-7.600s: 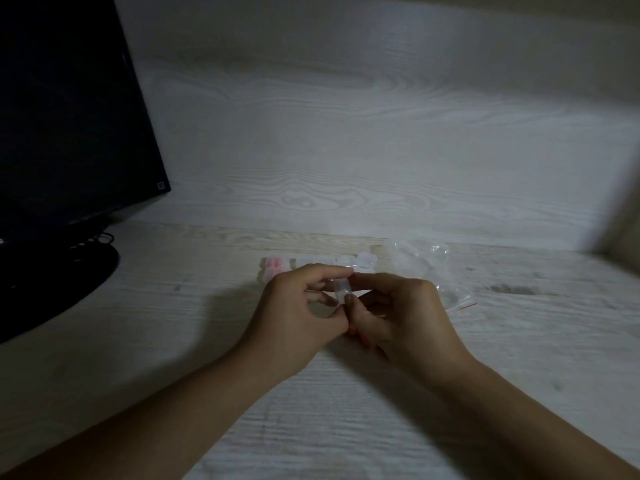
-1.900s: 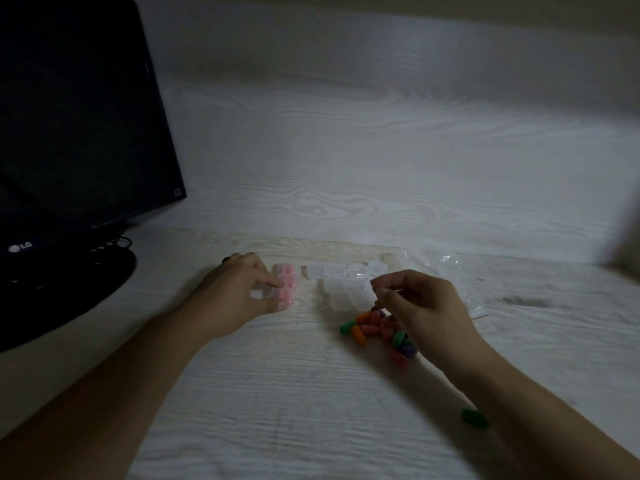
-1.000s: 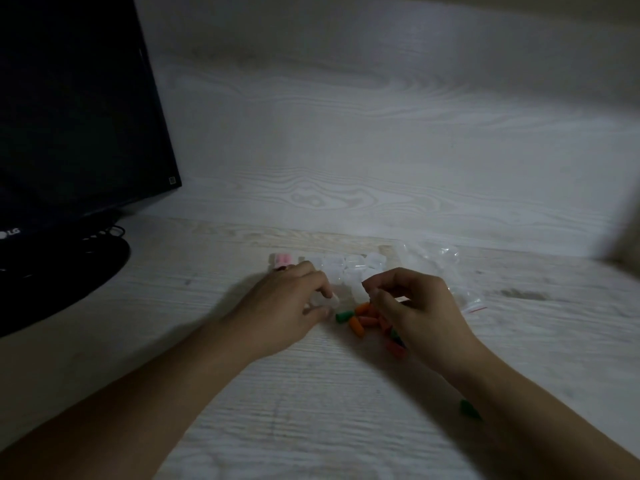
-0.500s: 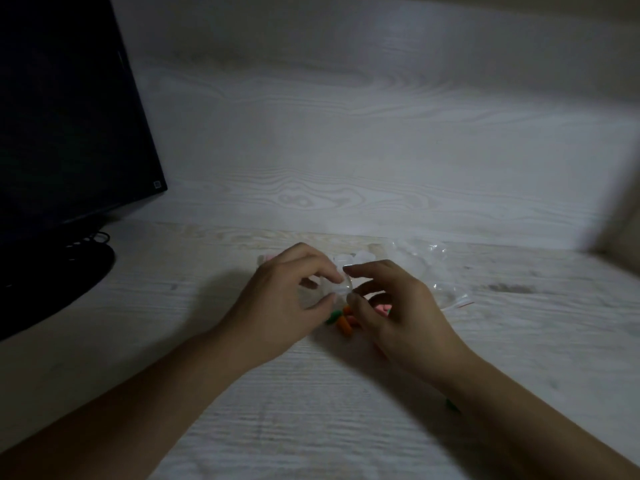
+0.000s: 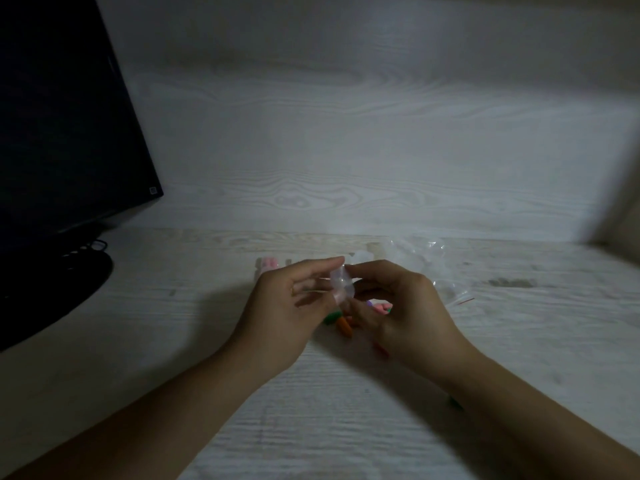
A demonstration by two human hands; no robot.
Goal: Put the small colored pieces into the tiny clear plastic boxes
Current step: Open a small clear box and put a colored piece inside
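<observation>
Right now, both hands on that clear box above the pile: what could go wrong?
1. The tiny clear box is pinched only at the fingertips of the left hand and right hand; a slip would likely drop it into the colored pieces below.
2. One green piece lies apart beside the right forearm; it may be brushed away.
3. Dim light makes the clear plastic hard to see.

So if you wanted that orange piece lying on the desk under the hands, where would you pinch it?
Probably across its middle, from above. The orange piece is short, rounded and lies flat on the desk, so fingertips on its two long sides should hold it. Come from the near side: a green piece lies close on its left, and the right hand hovers over the pile.
</observation>
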